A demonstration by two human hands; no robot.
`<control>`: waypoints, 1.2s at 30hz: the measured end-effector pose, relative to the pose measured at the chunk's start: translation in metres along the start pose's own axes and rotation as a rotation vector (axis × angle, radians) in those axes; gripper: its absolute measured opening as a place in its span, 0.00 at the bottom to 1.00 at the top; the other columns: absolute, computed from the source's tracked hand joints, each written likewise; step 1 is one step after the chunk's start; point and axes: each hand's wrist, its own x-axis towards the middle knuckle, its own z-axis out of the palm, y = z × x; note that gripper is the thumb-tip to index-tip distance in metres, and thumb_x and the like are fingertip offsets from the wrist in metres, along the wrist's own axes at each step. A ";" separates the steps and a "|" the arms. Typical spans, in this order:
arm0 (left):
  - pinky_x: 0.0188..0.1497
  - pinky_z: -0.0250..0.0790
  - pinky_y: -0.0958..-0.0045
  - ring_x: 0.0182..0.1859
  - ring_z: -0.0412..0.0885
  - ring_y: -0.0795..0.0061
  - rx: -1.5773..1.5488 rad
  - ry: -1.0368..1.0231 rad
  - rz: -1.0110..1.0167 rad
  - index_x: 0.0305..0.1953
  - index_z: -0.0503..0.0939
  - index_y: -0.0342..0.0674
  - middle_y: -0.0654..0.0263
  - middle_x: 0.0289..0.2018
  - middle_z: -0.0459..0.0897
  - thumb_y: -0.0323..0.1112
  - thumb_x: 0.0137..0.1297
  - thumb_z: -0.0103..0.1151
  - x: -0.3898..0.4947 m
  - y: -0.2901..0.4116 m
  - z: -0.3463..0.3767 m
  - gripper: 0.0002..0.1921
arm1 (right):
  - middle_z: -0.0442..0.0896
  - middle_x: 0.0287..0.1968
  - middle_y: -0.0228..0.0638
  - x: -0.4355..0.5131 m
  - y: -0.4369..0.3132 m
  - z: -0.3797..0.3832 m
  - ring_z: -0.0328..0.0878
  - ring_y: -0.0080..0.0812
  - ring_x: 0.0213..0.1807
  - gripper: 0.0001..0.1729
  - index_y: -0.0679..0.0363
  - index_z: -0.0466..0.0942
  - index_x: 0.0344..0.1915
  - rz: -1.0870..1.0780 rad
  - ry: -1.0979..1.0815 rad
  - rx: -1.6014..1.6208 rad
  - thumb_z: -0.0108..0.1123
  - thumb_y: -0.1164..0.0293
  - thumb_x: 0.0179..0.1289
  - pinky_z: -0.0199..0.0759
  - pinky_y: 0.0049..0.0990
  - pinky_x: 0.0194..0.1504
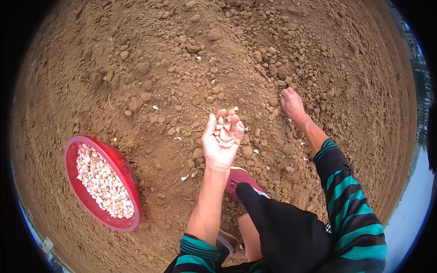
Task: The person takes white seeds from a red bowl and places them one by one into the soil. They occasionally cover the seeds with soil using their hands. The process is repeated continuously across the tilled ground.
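Palm up, my left hand cups several garlic cloves above the loose soil, its fingers slightly curled around them. My right hand reaches out to the right and touches the soil, fingertips bent down; whether a clove is between them is hidden. Just beyond its knuckles lies a single clove. On the left a red plastic basin holds a heap of loose garlic cloves. More single cloves are scattered on the soil, one of them left of my left wrist.
Crumbly brown soil with clods spreads all around. Below my left hand is a maroon shoe on my foot, with a second shoe nearer the bottom edge. Black cloth hangs over my leg. Buildings show at the far right rim.
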 end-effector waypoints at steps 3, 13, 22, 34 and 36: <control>0.54 0.77 0.52 0.52 0.81 0.57 -0.025 -0.011 0.016 0.46 0.79 0.38 0.54 0.48 0.82 0.44 0.75 0.49 0.004 0.001 -0.008 0.16 | 0.74 0.36 0.44 0.006 -0.025 -0.020 0.76 0.50 0.38 0.02 0.61 0.73 0.34 0.229 -0.122 0.081 0.54 0.74 0.64 0.72 0.44 0.40; 0.62 0.71 0.51 0.56 0.79 0.56 0.159 -0.001 0.125 0.49 0.78 0.36 0.52 0.51 0.80 0.44 0.77 0.44 0.012 0.004 -0.035 0.18 | 0.77 0.32 0.38 -0.065 -0.195 -0.072 0.79 0.41 0.35 0.10 0.60 0.79 0.39 -0.418 -0.182 0.727 0.67 0.69 0.59 0.74 0.36 0.35; 0.56 0.75 0.55 0.50 0.82 0.61 0.367 -0.004 0.123 0.48 0.77 0.39 0.56 0.47 0.82 0.44 0.77 0.43 0.013 -0.002 -0.028 0.16 | 0.79 0.35 0.40 -0.068 -0.196 -0.071 0.80 0.46 0.32 0.10 0.60 0.79 0.36 -0.361 -0.402 0.497 0.63 0.67 0.57 0.73 0.43 0.30; 0.51 0.78 0.58 0.42 0.84 0.63 0.352 0.094 0.107 0.43 0.78 0.37 0.57 0.41 0.84 0.44 0.76 0.47 0.030 -0.016 -0.036 0.16 | 0.81 0.33 0.47 -0.061 -0.172 -0.071 0.80 0.50 0.32 0.07 0.62 0.78 0.36 -0.216 -0.552 0.488 0.60 0.71 0.60 0.74 0.42 0.35; 0.52 0.78 0.57 0.43 0.84 0.62 0.327 0.072 0.059 0.43 0.79 0.37 0.56 0.42 0.84 0.44 0.75 0.48 0.033 -0.018 -0.037 0.16 | 0.82 0.33 0.44 -0.060 -0.166 -0.072 0.81 0.47 0.34 0.06 0.62 0.79 0.37 -0.322 -0.465 0.582 0.61 0.73 0.60 0.75 0.40 0.35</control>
